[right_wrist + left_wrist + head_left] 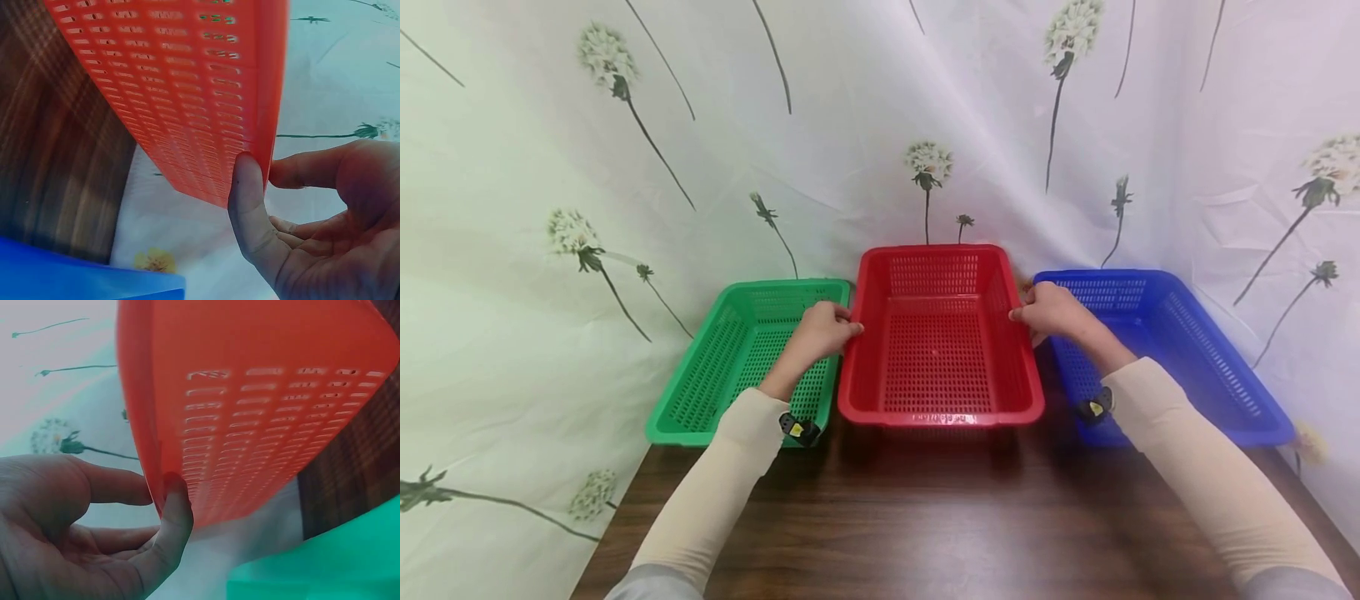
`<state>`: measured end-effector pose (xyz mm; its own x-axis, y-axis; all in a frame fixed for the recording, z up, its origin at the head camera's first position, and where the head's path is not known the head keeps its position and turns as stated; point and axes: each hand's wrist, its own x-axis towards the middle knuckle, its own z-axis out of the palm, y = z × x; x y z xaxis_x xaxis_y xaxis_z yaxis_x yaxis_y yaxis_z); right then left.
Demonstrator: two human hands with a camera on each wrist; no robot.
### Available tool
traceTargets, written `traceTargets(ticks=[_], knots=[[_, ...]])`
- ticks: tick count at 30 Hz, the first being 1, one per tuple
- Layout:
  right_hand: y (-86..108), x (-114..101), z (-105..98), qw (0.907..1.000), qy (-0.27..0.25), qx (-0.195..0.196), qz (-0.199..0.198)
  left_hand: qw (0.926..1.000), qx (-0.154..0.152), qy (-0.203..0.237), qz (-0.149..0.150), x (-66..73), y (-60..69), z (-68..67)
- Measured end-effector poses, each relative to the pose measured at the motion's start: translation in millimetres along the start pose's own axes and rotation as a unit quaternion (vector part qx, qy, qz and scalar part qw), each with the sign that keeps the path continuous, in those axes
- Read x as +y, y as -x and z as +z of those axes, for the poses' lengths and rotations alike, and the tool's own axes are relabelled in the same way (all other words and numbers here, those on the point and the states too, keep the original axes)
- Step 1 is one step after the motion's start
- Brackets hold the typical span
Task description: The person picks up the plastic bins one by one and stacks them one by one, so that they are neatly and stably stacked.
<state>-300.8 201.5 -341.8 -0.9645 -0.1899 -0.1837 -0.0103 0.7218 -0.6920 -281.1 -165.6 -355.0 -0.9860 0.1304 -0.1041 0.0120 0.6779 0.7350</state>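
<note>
A red plastic basket [934,354] with slotted walls is held between both hands in the middle of the head view. My left hand [822,331] pinches its left rim, and my right hand [1054,313] pinches the right rim. Both wrist views show a finger and thumb on either side of the rim, by the slotted outer wall [250,425]. In those views the wall stands above the wooden surface. Nothing lies inside the red basket.
A green basket [658,429] stands to the left and a blue basket [1262,429] to the right. All are on a dark wooden table [917,533]. Behind hangs a white cloth [865,167] printed with dandelions.
</note>
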Motion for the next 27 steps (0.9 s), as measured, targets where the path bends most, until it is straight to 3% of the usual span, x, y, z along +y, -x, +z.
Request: traceTargets(ticks=[6,15,27], knots=[[2.4,-11.2,-3.6,0.9995,-0.030,-0.003,0.007,0.9999,0.011,0.003,0.005,3.1,5.7,-16.9],[9.0,-37.2,-6.0,0.9995,-0.028,-0.009,-0.014,0.9997,0.025,0.004,0.001,5.1,15.5,-43.7],[6.8,-65.5,7.0,0.9955,-0.073,-0.011,-0.060,0.9981,0.055,0.026,0.002,-9.3,31.6,-82.2]])
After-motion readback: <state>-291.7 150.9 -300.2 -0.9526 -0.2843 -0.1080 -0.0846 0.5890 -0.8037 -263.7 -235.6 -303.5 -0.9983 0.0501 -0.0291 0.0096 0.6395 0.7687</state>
